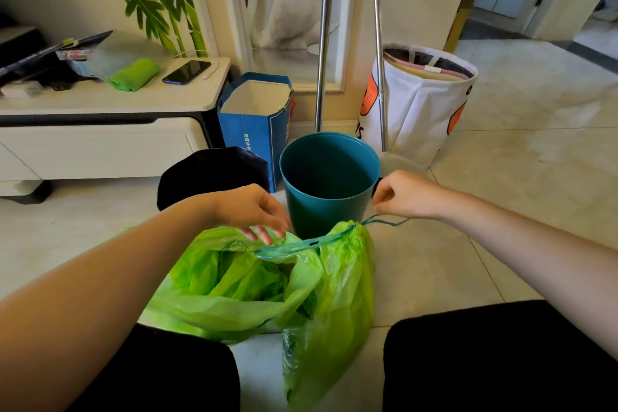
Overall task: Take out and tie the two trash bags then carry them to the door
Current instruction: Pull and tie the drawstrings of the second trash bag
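Note:
A green trash bag point(234, 281) lies on the floor between my knees, its mouth partly open on the left and gathered on the right. A blue drawstring point(301, 242) runs across the mouth. My right hand point(401, 194) pinches the drawstring's right end just past the gathered corner. My left hand point(254, 207) hovers over the bag's left rim, fingers spread and touching the plastic. Behind the bag stands an empty teal bin point(329, 181). To its left sits a second bin lined with a black bag point(207, 170).
A blue paper bag point(254, 124) stands behind the bins. A white fabric hamper point(418, 100) and two metal poles point(322, 43) are at the back right. A low white cabinet point(100, 140) holds a phone and a green bag roll. Tiled floor leads to a doorway at the upper right.

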{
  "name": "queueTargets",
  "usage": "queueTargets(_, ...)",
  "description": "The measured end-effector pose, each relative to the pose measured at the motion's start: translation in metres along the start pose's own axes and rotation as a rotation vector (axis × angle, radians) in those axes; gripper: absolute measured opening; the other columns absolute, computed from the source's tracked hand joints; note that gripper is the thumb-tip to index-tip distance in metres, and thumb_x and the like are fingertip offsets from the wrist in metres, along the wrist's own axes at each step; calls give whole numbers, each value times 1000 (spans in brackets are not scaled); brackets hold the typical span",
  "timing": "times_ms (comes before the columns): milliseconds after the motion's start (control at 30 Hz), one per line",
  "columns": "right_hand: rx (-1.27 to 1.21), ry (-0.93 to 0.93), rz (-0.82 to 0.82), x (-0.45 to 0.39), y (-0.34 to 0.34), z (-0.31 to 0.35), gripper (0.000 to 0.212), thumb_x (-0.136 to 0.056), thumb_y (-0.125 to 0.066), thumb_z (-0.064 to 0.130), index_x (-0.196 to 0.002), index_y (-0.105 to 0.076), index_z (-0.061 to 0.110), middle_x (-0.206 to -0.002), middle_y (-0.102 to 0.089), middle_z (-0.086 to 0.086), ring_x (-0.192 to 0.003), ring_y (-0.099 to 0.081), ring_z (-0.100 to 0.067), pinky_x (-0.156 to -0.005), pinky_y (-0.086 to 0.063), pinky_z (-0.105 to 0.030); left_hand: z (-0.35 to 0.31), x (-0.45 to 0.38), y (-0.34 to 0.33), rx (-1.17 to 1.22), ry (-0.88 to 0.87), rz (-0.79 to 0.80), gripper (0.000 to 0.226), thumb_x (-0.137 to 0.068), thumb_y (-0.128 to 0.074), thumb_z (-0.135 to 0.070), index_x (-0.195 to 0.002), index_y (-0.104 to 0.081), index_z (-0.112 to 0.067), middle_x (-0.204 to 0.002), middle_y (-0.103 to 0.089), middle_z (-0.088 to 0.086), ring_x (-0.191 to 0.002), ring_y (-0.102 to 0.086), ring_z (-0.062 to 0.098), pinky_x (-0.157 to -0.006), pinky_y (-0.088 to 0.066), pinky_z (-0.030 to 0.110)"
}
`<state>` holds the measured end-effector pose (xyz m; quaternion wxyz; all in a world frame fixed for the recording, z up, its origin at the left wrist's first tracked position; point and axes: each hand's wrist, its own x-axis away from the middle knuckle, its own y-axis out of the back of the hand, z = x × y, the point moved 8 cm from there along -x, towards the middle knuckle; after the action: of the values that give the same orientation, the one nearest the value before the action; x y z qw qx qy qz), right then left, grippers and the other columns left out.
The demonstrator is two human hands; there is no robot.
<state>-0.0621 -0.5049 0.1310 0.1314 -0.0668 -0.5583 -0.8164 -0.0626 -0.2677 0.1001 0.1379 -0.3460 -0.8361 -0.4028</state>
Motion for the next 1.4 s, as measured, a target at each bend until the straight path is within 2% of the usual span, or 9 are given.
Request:
queueTargets(267,-74,172,49,-22,-26,79,13,-84,-66,23,-93,-73,19,-90,-70,3,-90,-64,-14,-82,-50,-28,62,52,54,-2,71,-299,10,-88,-65,-11,-96,-72,-10,-85,-75,6,-74,-70,16,-65,-54,23)
queueTargets(367,-60,210,121,-29,-42,106,19,-85,-65,24,-101,-72,15,-99,-70,-1,-96,-63,-16,-88,-51,-31,90,74,74,-22,109,-430,7,-83,-69,-4,-88,-73,-7,-75,-72,7,-58,-66,5,-55,-51,13)
queueTargets(533,100,242,231,-37,-75,128,27,-86,-64,31,-106,-71,14,-106,-71,-1,-101,-63,-19,-89,-51,-31,127,110,94,-155,179,-575,15,-79,-72,-4,-93,-75,-4,-71,-65,-6,-65,-60,2,-63,-46,12)
queueTargets(667,215,281,286,-40,-92,138,37,-86,-62,34,-109,-67,5,-107,-70,-10,-100,-64,-26,-88,-52,-35,151,129,97,-331,260,-607,24,-78,-73,-12,-102,-74,-14,-85,-60,-5,-78,-56,14,-76,-39,22)
queueTargets(867,132,574,210,-25,-98,185,15,-86,-62,23,-100,-66,20,-93,-67,4,-85,-61,-7,-76,-49,-20,170,140,91,-352,251,-688,32,-81,-71,-19,-112,-67,-20,-102,-55,0,-95,-58,22,-84,-46,32)
queueTargets(1000,280,671,348,-11,-135,190,20,-84,-65,35,-100,-65,23,-98,-68,4,-90,-62,-11,-84,-53,-33,162,128,83,-363,209,-705,36,-84,-68,-23,-118,-58,-18,-118,-54,3,-105,-57,26,-77,-41,32)
queueTargets(1200,427,748,586,27,-174,184,48,-74,-68,57,-105,-56,22,-108,-56,5,-98,-52,-14,-87,-49,-34,154,108,73,-451,171,-637,46,-89,-63,-26,-133,-49,-26,-134,-49,-1,-111,-56,29,-78,-39,34)
queueTargets(1300,541,814,588,41,-184,181,55,-71,-71,56,-105,-49,20,-107,-51,3,-93,-42,-13,-81,-48,-35,152,104,74,-459,202,-641,42,-90,-60,-27,-131,-52,-28,-131,-55,-3,-112,-57,27,-83,-44,36)
queueTargets(1400,637,874,533,45,-190,180,38,-79,-70,35,-104,-47,17,-108,-51,-2,-94,-44,-18,-76,-46,-37,152,103,72,-465,262,-582,27,-91,-55,-24,-116,-66,-24,-113,-67,-1,-109,-59,25,-89,-49,38)
